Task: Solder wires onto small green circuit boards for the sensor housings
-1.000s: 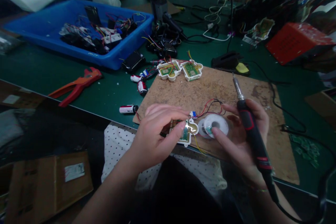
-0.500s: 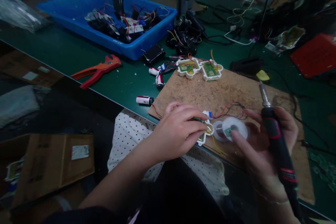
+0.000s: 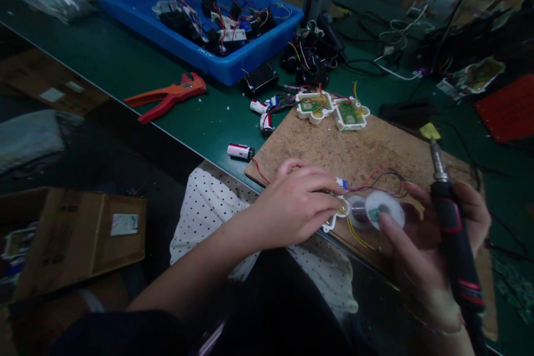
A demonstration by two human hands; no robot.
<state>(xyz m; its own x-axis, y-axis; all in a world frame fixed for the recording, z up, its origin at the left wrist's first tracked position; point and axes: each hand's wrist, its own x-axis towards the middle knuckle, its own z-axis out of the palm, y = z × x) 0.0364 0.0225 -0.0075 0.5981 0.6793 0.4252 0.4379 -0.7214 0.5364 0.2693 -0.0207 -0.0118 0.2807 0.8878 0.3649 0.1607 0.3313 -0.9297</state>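
My left hand [image 3: 302, 203] lies over a white plastic housing [image 3: 329, 226] with a circuit board inside, at the front edge of the brown board [image 3: 308, 144]; its fingers are closed on the housing and cover most of it. Yellow wires [image 3: 359, 236] trail from the housing, and red and black wires [image 3: 375, 178] run off to its right. In my right hand [image 3: 417, 250] is a black and red soldering iron [image 3: 448, 217], tip up. The thumb of that hand touches a clear spool [image 3: 392, 208], with a small green piece [image 3: 374, 214] by the thumb tip.
Two more white housings [image 3: 315, 108] with green boards sit at the back of the brown board. Left of it are several small batteries [image 3: 241, 151] and an orange cutter [image 3: 171, 94]. A blue bin [image 3: 200, 55] of wired parts stands behind. A red box [image 3: 507, 108] is far right.
The whole view has shifted a little, so the bench things appear farther right. Both hands keep nearly the same pose, with the same housing, spool and soldering iron.
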